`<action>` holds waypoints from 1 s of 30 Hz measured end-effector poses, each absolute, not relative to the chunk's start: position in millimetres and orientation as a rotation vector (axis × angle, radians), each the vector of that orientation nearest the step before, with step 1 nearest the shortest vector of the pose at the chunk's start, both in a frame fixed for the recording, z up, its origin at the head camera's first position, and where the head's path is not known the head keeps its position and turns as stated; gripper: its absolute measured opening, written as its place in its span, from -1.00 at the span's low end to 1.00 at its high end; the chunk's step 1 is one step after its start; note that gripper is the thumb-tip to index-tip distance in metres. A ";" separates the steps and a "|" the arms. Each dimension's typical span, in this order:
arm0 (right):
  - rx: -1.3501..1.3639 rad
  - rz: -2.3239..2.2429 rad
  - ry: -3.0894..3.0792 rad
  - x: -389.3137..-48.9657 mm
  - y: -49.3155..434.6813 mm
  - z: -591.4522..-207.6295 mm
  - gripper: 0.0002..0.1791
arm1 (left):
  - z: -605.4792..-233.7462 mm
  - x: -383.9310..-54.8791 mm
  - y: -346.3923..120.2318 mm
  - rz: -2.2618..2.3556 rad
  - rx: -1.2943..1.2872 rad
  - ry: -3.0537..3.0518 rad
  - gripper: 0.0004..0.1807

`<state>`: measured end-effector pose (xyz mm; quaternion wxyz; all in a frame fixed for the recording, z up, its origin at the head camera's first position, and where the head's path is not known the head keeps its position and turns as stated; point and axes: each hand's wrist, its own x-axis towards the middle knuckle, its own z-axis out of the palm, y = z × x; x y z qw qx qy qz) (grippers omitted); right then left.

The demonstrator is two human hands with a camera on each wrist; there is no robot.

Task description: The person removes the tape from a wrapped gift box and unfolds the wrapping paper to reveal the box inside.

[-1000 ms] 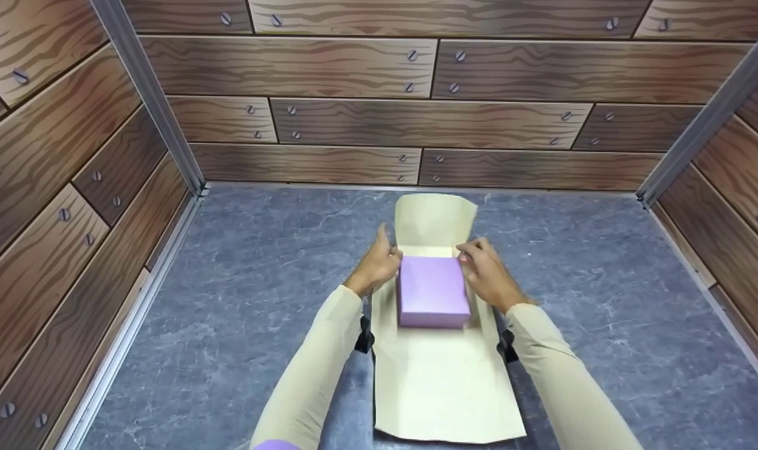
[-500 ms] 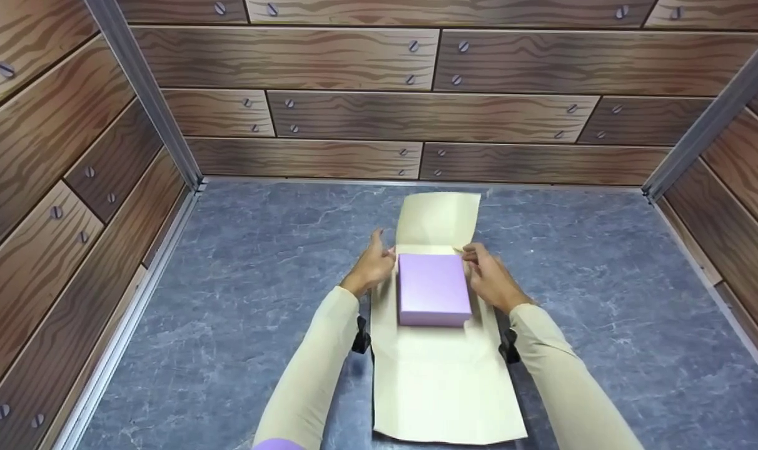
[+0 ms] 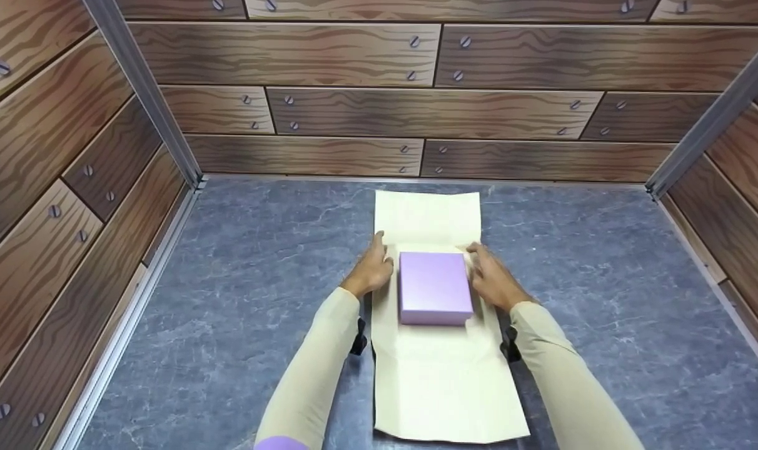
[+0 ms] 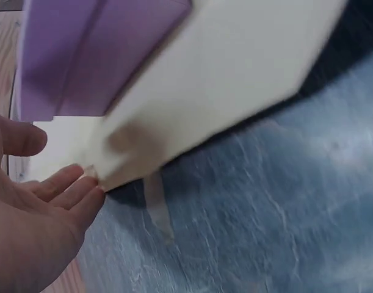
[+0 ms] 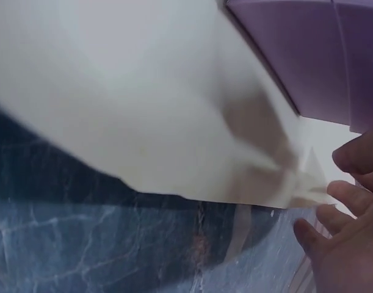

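A purple lidded box (image 3: 435, 284) sits on a long cream sheet of paper (image 3: 448, 387) spread over the table. My left hand (image 3: 373, 269) is beside the box's left side, thumb apart from fairly straight fingers; in the left wrist view the fingertips (image 4: 91, 189) are right at the paper's edge. On the other side, my right hand (image 3: 493, 278) is near the box's far right corner. Its fingers bend loosely by a small crease in the paper's edge, as the right wrist view shows, the thumb (image 5: 357, 152) apart from them. Beyond the box, the far flap (image 3: 428, 215) of paper lies nearly flat.
Blue-grey marbled table (image 3: 279, 281) surrounds the paper. Wood-patterned panels (image 3: 354, 112) stand at the back and both sides, with metal rails (image 3: 144, 100) at the corners. A black wrist device (image 3: 510, 345) shows under the right sleeve.
The paper's far flap, raised and narrowed before, has dropped and spread out wider to the left. Both hands have eased slightly outward from the box, which stays in place.
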<state>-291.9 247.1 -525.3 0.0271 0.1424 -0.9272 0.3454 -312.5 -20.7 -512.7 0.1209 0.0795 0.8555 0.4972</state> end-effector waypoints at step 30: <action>0.303 0.680 -3.190 -281.1 248.4 -540.1 -0.35 | -524.7 -309.2 -23.5 0.329 0.449 2.806 -0.35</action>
